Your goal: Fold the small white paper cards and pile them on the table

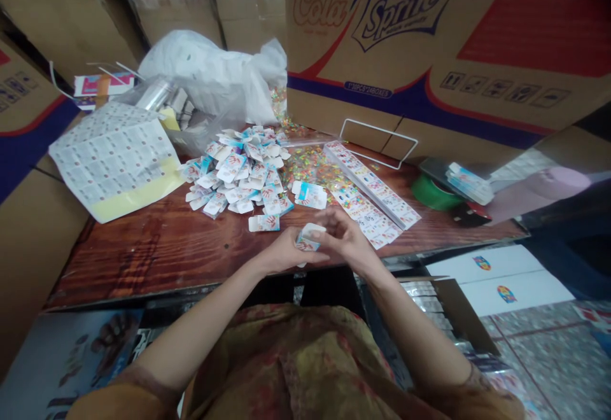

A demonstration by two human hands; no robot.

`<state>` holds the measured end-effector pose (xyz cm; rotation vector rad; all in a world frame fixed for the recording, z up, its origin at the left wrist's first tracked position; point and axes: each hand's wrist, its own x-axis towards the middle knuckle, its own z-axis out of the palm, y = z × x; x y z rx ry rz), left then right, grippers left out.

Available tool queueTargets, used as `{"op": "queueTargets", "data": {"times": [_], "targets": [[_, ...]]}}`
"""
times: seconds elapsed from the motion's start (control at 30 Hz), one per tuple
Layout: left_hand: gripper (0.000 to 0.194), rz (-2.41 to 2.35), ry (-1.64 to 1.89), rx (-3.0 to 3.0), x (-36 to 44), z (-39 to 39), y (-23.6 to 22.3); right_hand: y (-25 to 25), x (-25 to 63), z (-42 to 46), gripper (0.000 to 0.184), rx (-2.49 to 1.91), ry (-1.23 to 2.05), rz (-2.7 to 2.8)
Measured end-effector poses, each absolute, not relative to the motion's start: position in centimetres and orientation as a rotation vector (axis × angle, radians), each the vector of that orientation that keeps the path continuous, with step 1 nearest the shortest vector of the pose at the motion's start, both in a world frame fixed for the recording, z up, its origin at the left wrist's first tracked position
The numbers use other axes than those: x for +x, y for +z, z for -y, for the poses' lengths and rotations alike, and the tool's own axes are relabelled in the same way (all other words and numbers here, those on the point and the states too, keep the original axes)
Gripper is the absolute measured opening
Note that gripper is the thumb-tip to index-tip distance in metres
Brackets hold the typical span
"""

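Note:
Near the table's front edge, my left hand (pixel 285 251) grips a small white and blue printed carton (pixel 307 239) between thumb and fingers. My right hand (pixel 347 237) meets it from the other side, its thumb on the carton's top flap and its fingers curled. Just beyond lie two loose flat cartons, one (pixel 310 195) behind my hands and another (pixel 264 223) to their left. A heap of similar cartons (pixel 243 172) rises behind these. Small colourful pieces (pixel 310 168) are scattered beside the heap, partly under clear plastic.
Printed sticker strips (pixel 377 197) lie right of my hands. A sticker sheet (pixel 119 159) hangs over the left side. A green tape roll (pixel 434 191) and pink bottle (pixel 539 194) stand right. A large cardboard box (pixel 429 102) walls the back. An open carton (pixel 465 312) sits below, right.

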<state>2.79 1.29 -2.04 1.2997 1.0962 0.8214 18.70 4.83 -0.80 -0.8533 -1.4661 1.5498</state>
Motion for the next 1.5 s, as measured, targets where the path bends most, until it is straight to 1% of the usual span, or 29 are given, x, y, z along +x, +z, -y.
{"op": "queueTargets", "data": {"times": [0.07, 0.13, 0.23, 0.3, 0.33, 0.4, 0.47, 0.5, 0.6, 0.7, 0.77, 0.87, 1.03, 1.1, 1.27, 1.4, 1.5], "targets": [[0.032, -1.14, 0.768, 1.346, 3.0, -1.2, -1.9, -0.9, 18.3, -5.1, 0.035, -0.85, 1.846, 1.312], [0.032, -1.214, 0.825, 1.378, 3.3, -1.2, -2.1, -1.1, 18.0, -5.4, 0.034, -0.869, 1.952, 1.177], [0.038, -1.29, 1.114, 1.34, 3.9, -1.4, -2.5, -1.5, 17.5, -5.6, 0.031, -0.908, 1.878, 1.082], [0.042, -1.262, 1.313, 1.303, 4.2, -1.4, -2.7, -2.0, 17.3, -5.6, 0.03, -0.917, 1.8, 1.065], [0.04, -1.232, 1.377, 1.297, 4.3, -1.3, -2.8, -2.2, 17.3, -5.5, 0.028, -0.913, 1.762, 1.071], [0.029, -1.184, 1.437, 1.319, 4.3, -1.1, -3.0, -2.6, 17.3, -5.3, 0.025, -0.892, 1.662, 1.124], [0.019, -1.22, 1.442, 1.376, 4.2, -0.9, -3.2, -2.8, 17.3, -5.1, 0.021, -0.871, 1.537, 1.208], [0.017, -1.264, 1.436, 1.412, 4.1, -0.7, -3.2, -2.8, 17.4, -5.0, 0.019, -0.865, 1.477, 1.255], [0.02, -1.4, 1.4, 1.5, 4.0, -0.4, -3.2, -2.3, 17.8, -4.5, 0.014, -0.837, 1.304, 1.444], [0.018, -1.502, 1.379, 1.523, 4.1, -0.2, -3.2, -1.5, 18.2, -4.1, 0.016, -0.788, 1.153, 1.618], [0.016, -1.554, 1.362, 1.522, 4.1, -0.1, -3.1, -1.1, 18.3, -3.9, 0.013, -0.775, 1.115, 1.658], [0.016, -1.584, 1.326, 1.532, 4.1, 0.2, -3.1, -1.3, 18.3, -4.0, 0.008, -0.801, 1.145, 1.631], [0.016, -1.591, 1.242, 1.583, 4.1, 0.3, -2.8, -2.2, 18.1, -4.3, 0.012, -0.889, 1.401, 1.428], [0.016, -1.597, 1.216, 1.582, 4.1, 0.3, -2.7, -2.3, 18.2, -4.5, 0.013, -0.9, 1.425, 1.409], [0.018, -1.598, 1.244, 1.546, 3.9, 0.2, -2.9, -1.8, 18.4, -4.3, 0.014, -0.804, 1.211, 1.66], [0.02, -1.593, 1.25, 1.54, 3.1, 0.0, -3.3, -2.1, 18.4, -4.6, 0.027, -0.671, 1.188, 1.878], [0.021, -1.663, 1.208, 1.535, 2.0, -0.9, -2.8, -3.2, 17.8, -6.6, 0.034, -0.73, 1.102, 2.018]]}}
